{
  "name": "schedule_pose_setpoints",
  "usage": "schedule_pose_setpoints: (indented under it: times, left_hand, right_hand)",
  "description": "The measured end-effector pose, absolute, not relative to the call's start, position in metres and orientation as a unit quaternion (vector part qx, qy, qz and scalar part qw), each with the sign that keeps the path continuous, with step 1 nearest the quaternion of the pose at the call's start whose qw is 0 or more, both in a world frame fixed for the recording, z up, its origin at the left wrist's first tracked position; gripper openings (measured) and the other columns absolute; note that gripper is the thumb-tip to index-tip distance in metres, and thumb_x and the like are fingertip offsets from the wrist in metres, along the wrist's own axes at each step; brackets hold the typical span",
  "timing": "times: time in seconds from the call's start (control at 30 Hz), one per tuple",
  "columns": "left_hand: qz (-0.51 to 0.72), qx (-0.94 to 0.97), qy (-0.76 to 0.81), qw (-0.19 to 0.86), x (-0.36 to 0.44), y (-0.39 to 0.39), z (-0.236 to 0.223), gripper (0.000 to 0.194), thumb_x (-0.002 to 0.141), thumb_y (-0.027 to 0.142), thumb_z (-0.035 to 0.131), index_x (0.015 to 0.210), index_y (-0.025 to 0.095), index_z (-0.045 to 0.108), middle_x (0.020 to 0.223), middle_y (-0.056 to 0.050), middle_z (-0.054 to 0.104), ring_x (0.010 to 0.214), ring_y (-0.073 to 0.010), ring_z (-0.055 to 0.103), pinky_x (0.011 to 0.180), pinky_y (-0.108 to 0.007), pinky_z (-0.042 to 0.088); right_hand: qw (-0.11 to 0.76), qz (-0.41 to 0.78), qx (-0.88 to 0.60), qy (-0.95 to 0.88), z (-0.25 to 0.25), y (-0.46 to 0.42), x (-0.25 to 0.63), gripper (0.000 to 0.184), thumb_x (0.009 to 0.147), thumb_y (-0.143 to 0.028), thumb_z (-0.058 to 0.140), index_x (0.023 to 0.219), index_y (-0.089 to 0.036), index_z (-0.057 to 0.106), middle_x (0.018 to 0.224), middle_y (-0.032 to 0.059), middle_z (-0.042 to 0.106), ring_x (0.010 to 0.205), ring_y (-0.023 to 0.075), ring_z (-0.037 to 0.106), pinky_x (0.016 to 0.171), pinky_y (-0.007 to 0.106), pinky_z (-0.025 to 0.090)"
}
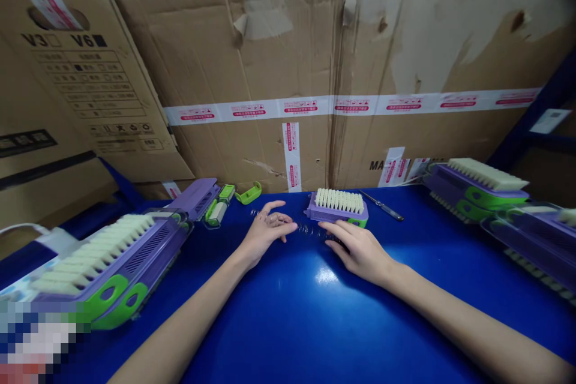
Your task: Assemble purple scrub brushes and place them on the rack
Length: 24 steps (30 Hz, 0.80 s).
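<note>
Hands: both in view over blue tabletop, approx. ctr.

L hand: index finger stretched out to the R, away from the rest; thumb and curled fingers close round a thin clear coil, a short length of which shows beyond the far side of the hand. Exact contact pts. partly hidden by the hand itself.

R hand: palm down, fingers bent and side by side; small gap btwn thumb tip and index, coil's R end pinched in it. Grip pressure: can't tell.

Coil: spans btwn the two hands, roughly level, loops visible mid-span; nr. ctr. of tabletop, in front of brush head. Whether its underside touches the surface: can't tell.

Brush head: purple body, off-white bristles up, green at R corner; just behind R hand, apart from it.

Other items: thin screwdriver-like tool to R of brush head, lying diag.; green bracket behind L hand, w/ small green-and-clear part to its L. Purple brush unit, bristles up, far L; another brush unit far R. Cardboard wall w/ printed tape at rear.
</note>
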<state>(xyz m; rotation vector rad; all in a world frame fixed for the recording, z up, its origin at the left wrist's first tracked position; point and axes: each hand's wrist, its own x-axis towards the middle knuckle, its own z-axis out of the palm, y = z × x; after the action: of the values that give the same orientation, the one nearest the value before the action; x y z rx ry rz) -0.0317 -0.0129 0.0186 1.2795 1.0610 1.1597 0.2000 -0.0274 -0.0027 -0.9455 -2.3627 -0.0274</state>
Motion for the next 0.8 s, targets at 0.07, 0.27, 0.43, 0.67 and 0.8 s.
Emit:
schedule_pose_setpoints:
  times: [0.07,0.27,0.43,0.67,0.8]
  left_hand:
    - [0.450,0.577,0.429,0.529,-0.0332,-0.0140,0.0178,0.052,0.059,0.024,0.078,0.105,0.016,0.055,0.082,-0.001,0.062,0.069,-0.0118,0.059,0.055,-0.022,0.046]
    - [0.418,0.625,0.436,0.495,-0.0331,-0.0137,0.0161,0.033,0.064,0.022,0.073,0.095,0.017,0.066,0.074,0.002,0.060,0.066,-0.0094,0.057,0.066,-0.025,0.047]
    - [0.445,0.625,0.485,0.420,-0.0321,-0.0111,0.0158,0.026,0.067,0.028,0.072,0.089,0.016,0.066,0.070,0.001,0.062,0.062,-0.0109,0.059,0.066,-0.027,0.049]
    - [0.496,0.538,0.486,0.478,-0.0290,-0.0128,0.0155,0.031,0.065,0.037,0.074,0.080,0.014,0.060,0.072,-0.004,0.067,0.068,-0.0159,0.065,0.065,-0.028,0.054]
    - [0.495,0.504,0.485,0.516,-0.0296,-0.0131,0.0188,0.034,0.068,0.040,0.072,0.084,0.013,0.059,0.065,-0.003,0.066,0.055,-0.0132,0.063,0.058,-0.025,0.052]
  right_hand:
    - [0.309,0.003,-0.352,-0.884,-0.0027,-0.0264,0.2010,0.034,0.093,-0.021,0.041,0.127,-0.016,0.045,0.099,0.0110,0.063,0.082,0.0209,0.062,0.070,0.036,0.055]
    - [0.342,0.029,-0.324,-0.882,-0.0027,-0.0252,0.2019,0.036,0.092,-0.019,0.042,0.129,-0.020,0.044,0.098,0.0098,0.063,0.084,0.0197,0.063,0.071,0.035,0.056]
    - [0.360,0.029,-0.309,-0.880,-0.0023,-0.0261,0.2010,0.040,0.092,-0.018,0.044,0.131,-0.020,0.043,0.104,0.0108,0.064,0.090,0.0195,0.064,0.075,0.034,0.057]
    - [0.348,0.021,-0.287,-0.892,-0.0077,-0.0242,0.2023,0.042,0.092,-0.018,0.044,0.134,-0.020,0.041,0.119,0.0123,0.062,0.105,0.0211,0.062,0.086,0.039,0.055]
    - [0.342,0.010,-0.285,-0.895,-0.0071,-0.0255,0.2016,0.040,0.093,-0.019,0.045,0.132,-0.018,0.043,0.114,0.0127,0.065,0.099,0.0207,0.064,0.081,0.038,0.056]
